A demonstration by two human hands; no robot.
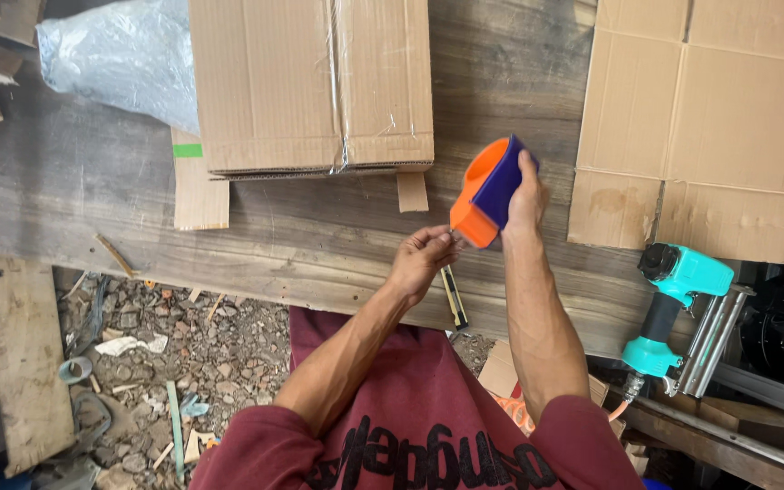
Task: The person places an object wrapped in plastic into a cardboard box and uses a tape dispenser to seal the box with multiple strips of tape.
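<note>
My right hand [528,195] grips an orange and blue tape dispenser [487,192], held above the wooden workbench [319,240]. My left hand [421,260] is pinched at the dispenser's lower orange end, fingers closed together there; whether tape is between them I cannot tell. A taped cardboard box [310,82] stands on the bench just behind and to the left of both hands. A utility knife [453,298] lies at the bench's near edge under my left hand.
Flattened cardboard [700,118] lies at the right. A teal pneumatic nail gun [682,318] rests at the bench's right edge. A plastic bag [120,54] sits at the back left. Rubble and scraps [165,354] cover the ground below.
</note>
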